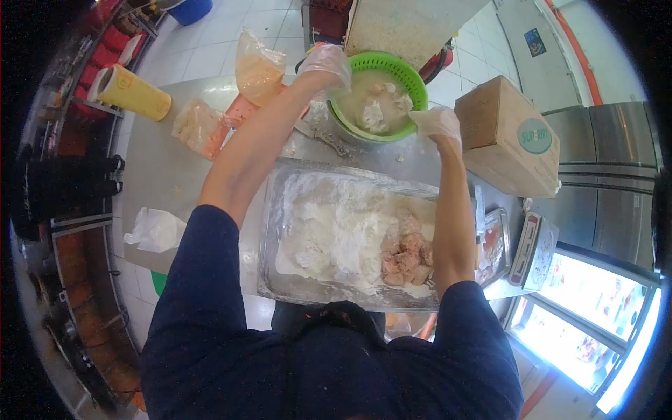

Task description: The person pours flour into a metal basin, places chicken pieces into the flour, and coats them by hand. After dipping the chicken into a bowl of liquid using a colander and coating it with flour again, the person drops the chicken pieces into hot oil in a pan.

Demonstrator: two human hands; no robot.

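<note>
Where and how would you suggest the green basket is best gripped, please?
Probably take the green basket at opposite sides of its round, exposed rim, left hand from the left, right hand from the right; pieces sit in cloudy liquid inside, so this should keep it level.

White floor tiles | metal table | left: metal rack | right: steel cabinet, glass-fronted case (brightly lit)

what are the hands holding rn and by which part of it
The green basket, by its rim: the left hand is at the left side, the right hand at the right. Exact finger placement is too small to tell.
</note>
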